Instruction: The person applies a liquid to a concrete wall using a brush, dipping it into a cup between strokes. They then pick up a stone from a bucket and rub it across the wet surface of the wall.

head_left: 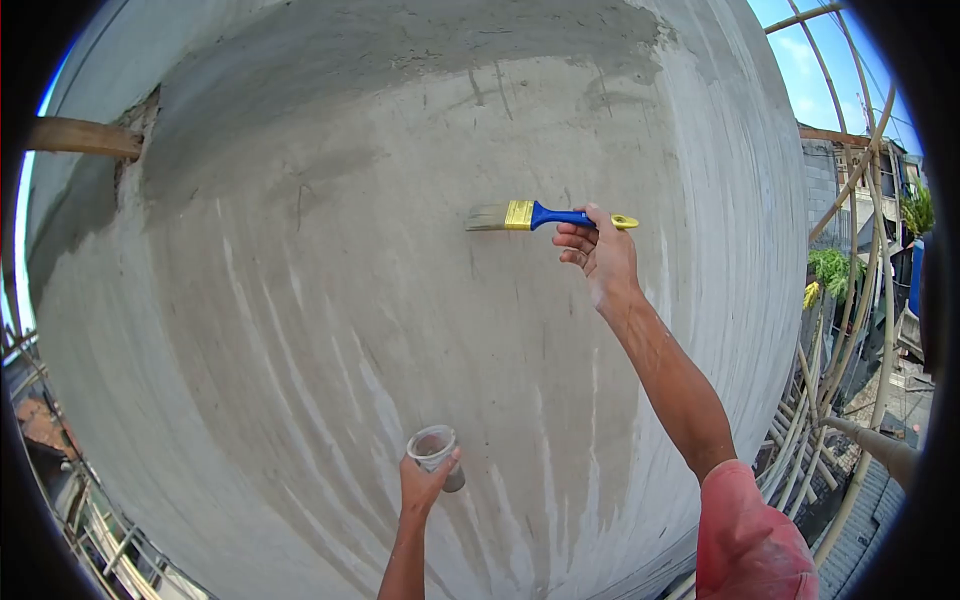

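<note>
My right hand (pixel 607 258) is closed round the blue handle of a paintbrush (pixel 553 216), which lies level with its bristles to the left. The brush has a yellow band and a yellow handle tip. Its bristles overlap the grey plastered wall (pixel 450 330) in this view. Lower down, my left hand (pixel 424 482) grips a small plastic cup (pixel 434 446) with its mouth turned toward me. Pale drip streaks run down the wall around the cup, and a darker damp band spans the upper wall.
A wooden beam (pixel 85 137) juts from a hole in the wall at upper left. Bamboo scaffolding poles (pixel 862 300) stand along the right, with more bamboo (pixel 105 535) at lower left. Houses and green plants (pixel 832 268) show beyond, far below.
</note>
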A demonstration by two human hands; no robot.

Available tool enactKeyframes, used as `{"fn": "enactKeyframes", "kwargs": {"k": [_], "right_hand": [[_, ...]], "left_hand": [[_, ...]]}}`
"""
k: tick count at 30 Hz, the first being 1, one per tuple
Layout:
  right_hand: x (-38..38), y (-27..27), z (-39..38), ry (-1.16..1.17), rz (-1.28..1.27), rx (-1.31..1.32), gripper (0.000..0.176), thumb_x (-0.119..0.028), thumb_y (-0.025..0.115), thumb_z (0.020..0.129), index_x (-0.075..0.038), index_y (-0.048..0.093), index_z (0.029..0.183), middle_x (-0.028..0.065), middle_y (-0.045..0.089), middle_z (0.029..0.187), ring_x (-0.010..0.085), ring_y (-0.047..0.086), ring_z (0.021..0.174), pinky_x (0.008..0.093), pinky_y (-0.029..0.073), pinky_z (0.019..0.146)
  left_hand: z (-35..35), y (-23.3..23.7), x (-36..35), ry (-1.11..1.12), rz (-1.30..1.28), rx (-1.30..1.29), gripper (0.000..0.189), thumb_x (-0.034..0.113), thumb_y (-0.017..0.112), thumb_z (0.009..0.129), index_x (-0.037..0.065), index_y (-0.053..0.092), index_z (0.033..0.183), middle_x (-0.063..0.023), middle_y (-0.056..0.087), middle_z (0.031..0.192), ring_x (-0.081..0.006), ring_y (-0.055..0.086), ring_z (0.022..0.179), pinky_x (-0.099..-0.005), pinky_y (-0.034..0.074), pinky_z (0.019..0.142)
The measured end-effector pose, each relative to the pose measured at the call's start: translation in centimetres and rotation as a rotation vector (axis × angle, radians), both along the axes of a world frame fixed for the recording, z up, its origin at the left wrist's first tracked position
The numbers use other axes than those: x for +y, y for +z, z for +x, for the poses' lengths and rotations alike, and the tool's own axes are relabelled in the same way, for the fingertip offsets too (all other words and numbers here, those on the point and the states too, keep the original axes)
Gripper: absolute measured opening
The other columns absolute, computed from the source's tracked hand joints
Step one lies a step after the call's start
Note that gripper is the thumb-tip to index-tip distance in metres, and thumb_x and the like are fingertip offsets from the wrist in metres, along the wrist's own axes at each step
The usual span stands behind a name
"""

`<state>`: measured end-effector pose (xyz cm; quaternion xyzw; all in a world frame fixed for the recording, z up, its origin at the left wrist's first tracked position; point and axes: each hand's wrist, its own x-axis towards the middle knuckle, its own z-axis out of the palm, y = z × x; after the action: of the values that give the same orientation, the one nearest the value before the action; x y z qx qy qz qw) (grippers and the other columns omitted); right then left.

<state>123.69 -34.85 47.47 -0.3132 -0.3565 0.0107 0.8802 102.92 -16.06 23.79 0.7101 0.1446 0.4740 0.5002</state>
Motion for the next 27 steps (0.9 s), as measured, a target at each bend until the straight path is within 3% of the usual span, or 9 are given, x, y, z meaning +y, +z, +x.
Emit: {"fn": "enactKeyframes", "kwargs": {"k": [3,9,13,16,19,23,25,26,27], "right_hand": [[1.7,9.9,1.7,-0.139,0.211,-0.137,0.022,-0.019,0.050,0.090,0.000,0.055,0.100,0.0134,0.065,0.079,0.0183,0.067,0.069,0.0273,0.054,0.055],[8.1,24.7,2.5,-0.126,0.516,-0.412,0.021,-0.014,0.053,0.091,-0.002,0.053,0.107,0.0142,0.066,0.084,0.0204,0.068,0.069,0.0300,0.058,0.054],[12.0,27.1,-1.6,-0.080,0.488,-0.458,0.021,-0.013,0.053,0.091,-0.002,0.053,0.108,0.0147,0.066,0.086,0.0208,0.069,0.069,0.0293,0.059,0.053],[11.8,28.5,0.7,-0.088,0.498,-0.497,0.021,-0.013,0.054,0.090,-0.002,0.053,0.108,0.0151,0.066,0.087,0.0216,0.069,0.070,0.0297,0.059,0.054],[7.1,29.3,7.5,-0.200,0.514,-0.556,0.019,-0.011,0.055,0.090,-0.001,0.054,0.106,0.0172,0.066,0.086,0.0234,0.069,0.072,0.0306,0.060,0.057],[-0.7,29.1,16.9,-0.561,0.547,-0.293,0.017,-0.010,0.056,0.089,-0.002,0.056,0.105,0.0161,0.067,0.087,0.0205,0.069,0.072,0.0272,0.059,0.054],[-3.0,30.6,21.7,-0.774,0.533,-0.157,0.018,-0.014,0.059,0.088,-0.006,0.060,0.103,0.0138,0.068,0.089,0.0212,0.069,0.073,0.0308,0.057,0.057],[-3.0,30.3,21.4,-0.772,0.535,-0.157,0.018,-0.014,0.059,0.088,-0.006,0.060,0.103,0.0138,0.068,0.089,0.0212,0.069,0.073,0.0308,0.057,0.057],[-2.8,29.7,20.3,-1.228,0.520,-0.266,0.018,-0.018,0.058,0.088,-0.008,0.061,0.102,0.0134,0.069,0.090,0.0235,0.069,0.075,0.0335,0.056,0.060]], "left_hand": [[-0.5,1.4,3.6,0.016,0.092,0.015,0.044,0.024,0.079,0.070,-0.002,0.063,0.102,-0.0098,0.067,0.095,-0.0178,0.063,0.087,-0.0307,0.049,0.079],[-1.0,0.4,6.0,-0.031,0.107,0.081,0.055,0.031,0.081,0.066,0.000,0.059,0.106,-0.0099,0.066,0.099,-0.0186,0.062,0.093,-0.0318,0.047,0.084],[-0.8,0.3,5.6,-0.091,0.100,0.009,0.058,0.032,0.082,0.065,0.000,0.058,0.107,-0.0097,0.066,0.099,-0.0189,0.062,0.094,-0.0325,0.047,0.084],[-1.1,0.2,5.9,-0.068,0.128,0.038,0.058,0.031,0.082,0.065,0.000,0.058,0.107,-0.0096,0.066,0.099,-0.0189,0.062,0.093,-0.0325,0.047,0.084],[-1.2,-0.1,5.6,-0.073,0.098,0.006,0.058,0.031,0.083,0.064,0.000,0.058,0.107,-0.0095,0.066,0.099,-0.0186,0.061,0.093,-0.0320,0.047,0.083],[-0.9,0.2,5.3,-0.043,0.102,0.039,0.058,0.031,0.083,0.063,0.001,0.058,0.106,-0.0095,0.065,0.100,-0.0182,0.061,0.093,-0.0316,0.047,0.083],[-1.0,0.1,5.2,-0.021,0.100,0.054,0.058,0.031,0.083,0.063,0.001,0.058,0.106,-0.0096,0.065,0.101,-0.0182,0.061,0.093,-0.0316,0.047,0.083],[-0.9,0.1,5.2,-0.032,0.093,0.051,0.058,0.031,0.084,0.063,0.001,0.058,0.106,-0.0095,0.065,0.101,-0.0182,0.061,0.093,-0.0317,0.047,0.083],[-0.9,0.2,5.2,-0.039,0.087,0.045,0.058,0.031,0.084,0.063,0.001,0.058,0.106,-0.0095,0.065,0.101,-0.0183,0.061,0.093,-0.0319,0.047,0.083]]}}
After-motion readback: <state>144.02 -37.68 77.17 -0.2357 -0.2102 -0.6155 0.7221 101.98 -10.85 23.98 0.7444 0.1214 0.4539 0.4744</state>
